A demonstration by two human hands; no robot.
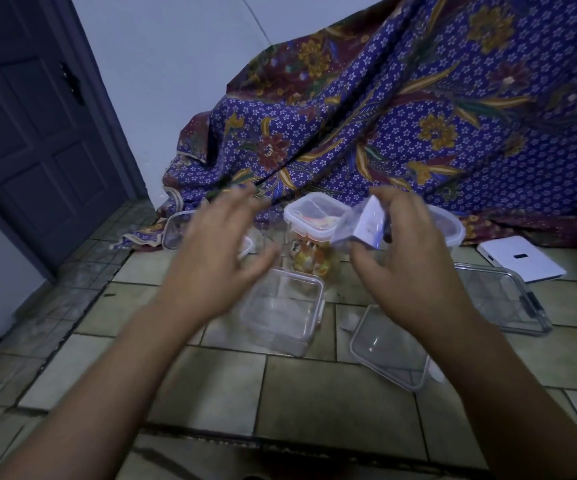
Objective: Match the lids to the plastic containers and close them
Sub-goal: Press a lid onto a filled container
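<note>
Several clear plastic containers and lids lie on the tiled floor. My right hand (415, 261) holds a small clear lid (363, 225) tilted on edge, above the floor. My left hand (218, 251) hovers blurred with its fingers spread, holding nothing, above an open square container (283, 311). A tall lidded jar (314, 233) with colourful contents stands between my hands. A flat clear lid (389, 351) lies under my right wrist. Further right rests a large rectangular lid or container (505, 299). A container (176, 230) sits behind my left hand, and another (449, 226) sits behind my right hand, partly hidden.
A patterned blue cloth (401, 116) drapes over something along the back. A white flat box (522, 258) lies at the right on the floor. A dark door (38, 126) stands at the left. Bare tiles (314, 393) stretch towards me.
</note>
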